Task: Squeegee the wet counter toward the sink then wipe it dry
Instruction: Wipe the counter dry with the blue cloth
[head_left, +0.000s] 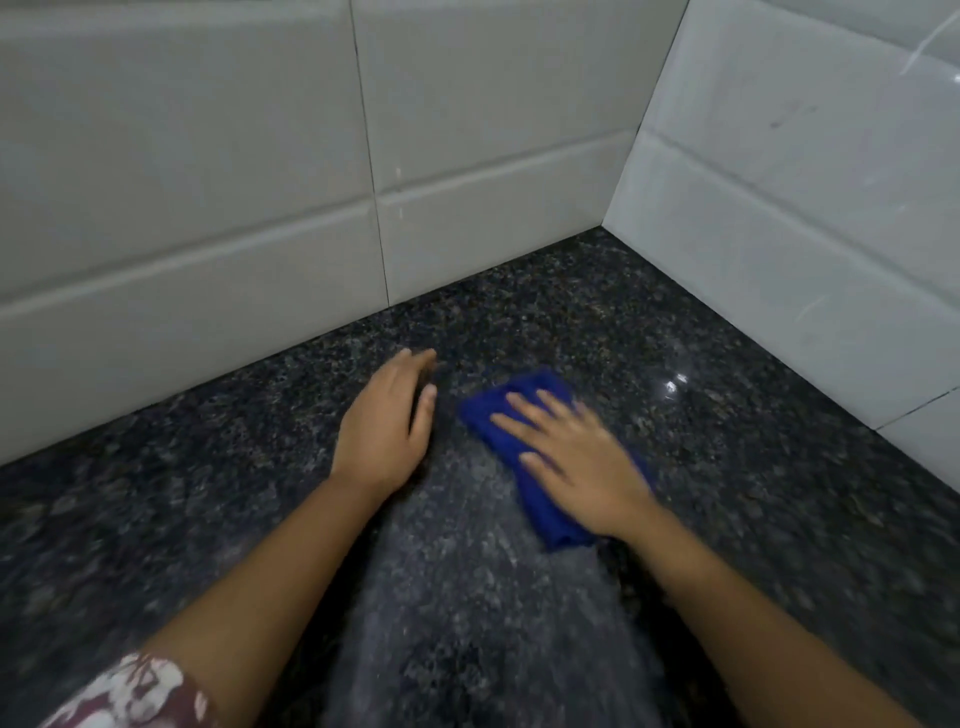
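a person's right hand is pressing a blue cloth flat under spread, straight fingers to dry the dark counter near the tiled corner, while the left hand is resting beside it, relaxed and holding nothing, seemingly for balance.

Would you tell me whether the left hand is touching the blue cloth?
Apart. The head view shows bare counter between the left hand and the blue cloth under the right hand.

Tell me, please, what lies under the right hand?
A blue cloth lies under the right hand, flat on the speckled counter. The hand covers its middle; the counter beneath the cloth is hidden.
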